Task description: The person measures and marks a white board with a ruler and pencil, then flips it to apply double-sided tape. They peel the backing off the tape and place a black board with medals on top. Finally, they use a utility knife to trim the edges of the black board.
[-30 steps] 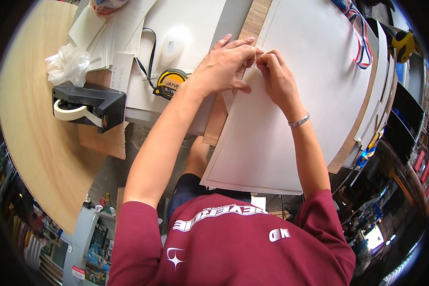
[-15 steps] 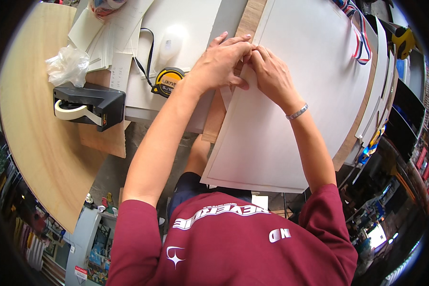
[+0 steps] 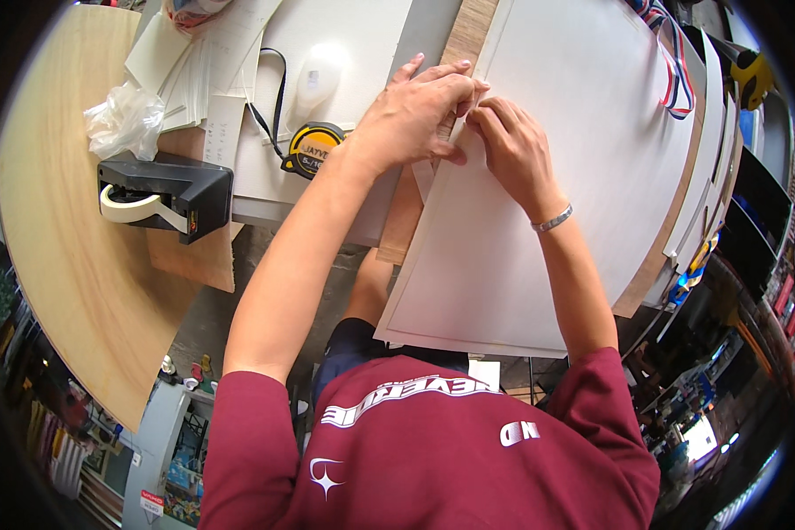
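Observation:
My left hand (image 3: 420,115) rests across the wooden strip (image 3: 399,228) at the left edge of a large white sheet (image 3: 548,238). Its thumb stands apart and several fingers are spread, with one curled near the sheet edge. Just right of it, my right hand (image 3: 514,146) is over the sheet, its thumb and fingertips pinched together. What they pinch, if anything, is too small to make out. A narrow pale strip (image 3: 423,178) shows below my left thumb, beside the sheet edge. A yellow and black tape measure (image 3: 314,148) lies left of my left wrist.
A black tape dispenser (image 3: 205,199) with a cream roll stands at left, below a crumpled plastic bag (image 3: 125,121). A curved plywood panel (image 3: 62,203) lies further left. A white bottle-shaped object (image 3: 316,81) and a striped ribbon (image 3: 676,79) lie at the far side.
My right hand has drawn slightly right and nearer to me, opening a small gap between the two hands. My left hand has hardly moved.

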A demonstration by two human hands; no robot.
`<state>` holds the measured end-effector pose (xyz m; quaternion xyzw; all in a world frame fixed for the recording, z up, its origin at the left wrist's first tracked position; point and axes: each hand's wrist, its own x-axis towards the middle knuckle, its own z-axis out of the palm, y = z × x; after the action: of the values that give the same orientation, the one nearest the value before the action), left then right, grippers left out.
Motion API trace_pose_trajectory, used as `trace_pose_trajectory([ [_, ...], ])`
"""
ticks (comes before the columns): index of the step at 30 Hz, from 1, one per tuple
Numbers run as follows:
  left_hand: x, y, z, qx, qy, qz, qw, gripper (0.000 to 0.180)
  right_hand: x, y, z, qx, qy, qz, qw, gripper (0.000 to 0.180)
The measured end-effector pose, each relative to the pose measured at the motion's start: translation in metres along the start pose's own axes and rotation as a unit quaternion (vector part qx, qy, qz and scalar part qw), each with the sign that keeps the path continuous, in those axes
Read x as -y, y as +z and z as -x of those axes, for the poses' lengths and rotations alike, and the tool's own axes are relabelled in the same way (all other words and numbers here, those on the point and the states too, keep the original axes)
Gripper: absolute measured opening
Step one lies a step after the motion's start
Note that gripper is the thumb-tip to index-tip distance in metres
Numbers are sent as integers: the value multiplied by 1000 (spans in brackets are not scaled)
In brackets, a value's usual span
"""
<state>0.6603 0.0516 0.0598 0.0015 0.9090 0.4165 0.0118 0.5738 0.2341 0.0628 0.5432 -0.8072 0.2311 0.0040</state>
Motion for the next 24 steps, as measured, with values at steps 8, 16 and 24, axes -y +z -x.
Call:
trace_pose_trajectory([
  [8,-2,-1,-1,2,-1,-15,1000,56,13,0,18,-23,26,37,999,11],
  [16,-2,-2,-2,6,7,-31,999,56,36,-10,26,-32,70,30,997,12],
  [24,-1,-3,-2,14,25,-32,999,62,50,-14,33,-60,161,-7,985,14],
])
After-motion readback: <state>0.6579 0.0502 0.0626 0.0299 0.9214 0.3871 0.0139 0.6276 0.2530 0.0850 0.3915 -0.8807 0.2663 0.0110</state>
